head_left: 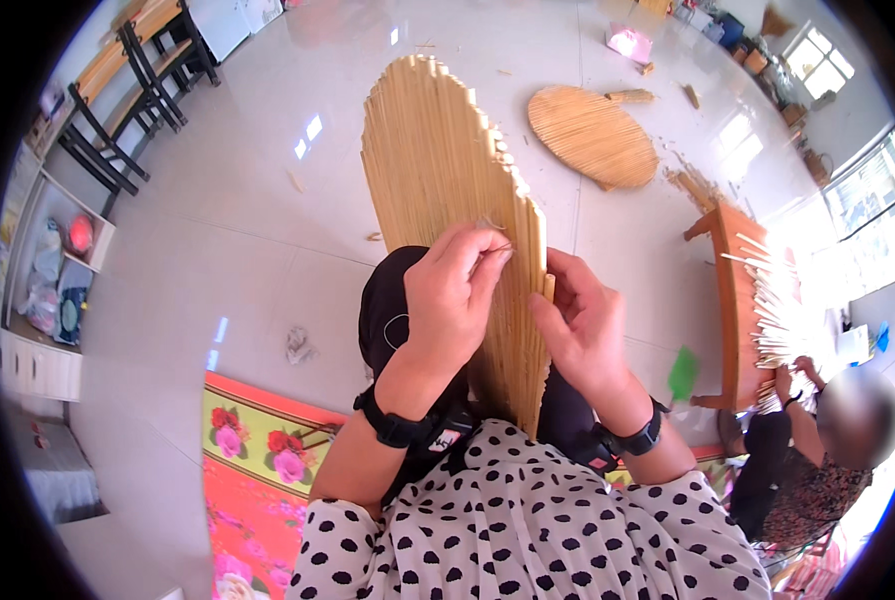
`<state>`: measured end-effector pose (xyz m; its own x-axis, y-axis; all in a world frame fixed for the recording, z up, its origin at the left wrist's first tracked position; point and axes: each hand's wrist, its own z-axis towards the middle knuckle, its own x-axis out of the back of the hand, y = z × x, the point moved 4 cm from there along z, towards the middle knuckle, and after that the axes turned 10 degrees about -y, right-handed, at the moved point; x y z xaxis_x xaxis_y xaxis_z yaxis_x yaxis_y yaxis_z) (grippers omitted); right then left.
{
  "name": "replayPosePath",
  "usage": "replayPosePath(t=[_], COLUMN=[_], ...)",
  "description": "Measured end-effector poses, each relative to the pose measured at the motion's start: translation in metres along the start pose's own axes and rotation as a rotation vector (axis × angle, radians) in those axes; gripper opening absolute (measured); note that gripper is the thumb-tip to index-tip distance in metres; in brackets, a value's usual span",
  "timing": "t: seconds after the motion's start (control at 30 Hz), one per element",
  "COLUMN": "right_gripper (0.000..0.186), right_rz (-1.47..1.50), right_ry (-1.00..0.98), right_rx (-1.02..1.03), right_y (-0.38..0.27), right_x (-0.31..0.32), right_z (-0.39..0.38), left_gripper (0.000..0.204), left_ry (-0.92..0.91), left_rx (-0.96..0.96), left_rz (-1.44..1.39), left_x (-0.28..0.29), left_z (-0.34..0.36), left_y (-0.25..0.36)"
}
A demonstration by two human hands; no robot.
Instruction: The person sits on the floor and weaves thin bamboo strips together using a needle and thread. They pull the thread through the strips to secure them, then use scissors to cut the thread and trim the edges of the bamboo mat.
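An oval panel of straw-coloured stalks [432, 150], laid side by side, stands tilted across my lap between my knees. Its rim is stepped where the stalk ends show. My left hand [454, 290] is closed in a pinch in front of the panel, near its right edge. A thin strand seems to show at the fingertips, too fine to name surely. At that right edge my right hand [585, 325] has curled fingers and a thumb against a short stalk [549, 288]. Part of its grip is hidden behind the edge.
Another oval stalk panel [595, 138] lies on the tiled floor, with loose stalk scraps [695, 185] nearby. At the right, a person [802, 450] handles pale stalks on a wooden table [732, 300]. A floral mat [257, 470] and wooden chairs [157, 65] are at the left.
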<state>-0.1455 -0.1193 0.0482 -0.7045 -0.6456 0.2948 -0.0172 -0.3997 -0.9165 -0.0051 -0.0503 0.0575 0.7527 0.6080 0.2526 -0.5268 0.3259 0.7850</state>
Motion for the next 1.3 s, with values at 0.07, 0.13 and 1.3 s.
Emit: replayPosePath(t=[0.07,0.13,1.3], right_gripper=[0.04,0.044,0.091], right_rz=[0.003,-0.037,0.405], right_ry=[0.017,-0.012,-0.741], right_rx=[0.018,0.0,0.471], right_y=[-0.009,-0.026,-0.003], right_x=[-0.013,-0.026,-0.081], right_z=[-0.005,-0.01,-0.022], left_gripper=[0.006,0.005,0.015], left_ry=[0.019,0.071,0.542], left_rx=[0.038,0.069,0.434], left_rz=[0.007,-0.004,0.071], left_x=[0.011,0.023,0.075], left_z=[-0.009,-0.019,-0.091], left_y=[0.001,-0.001,0.043])
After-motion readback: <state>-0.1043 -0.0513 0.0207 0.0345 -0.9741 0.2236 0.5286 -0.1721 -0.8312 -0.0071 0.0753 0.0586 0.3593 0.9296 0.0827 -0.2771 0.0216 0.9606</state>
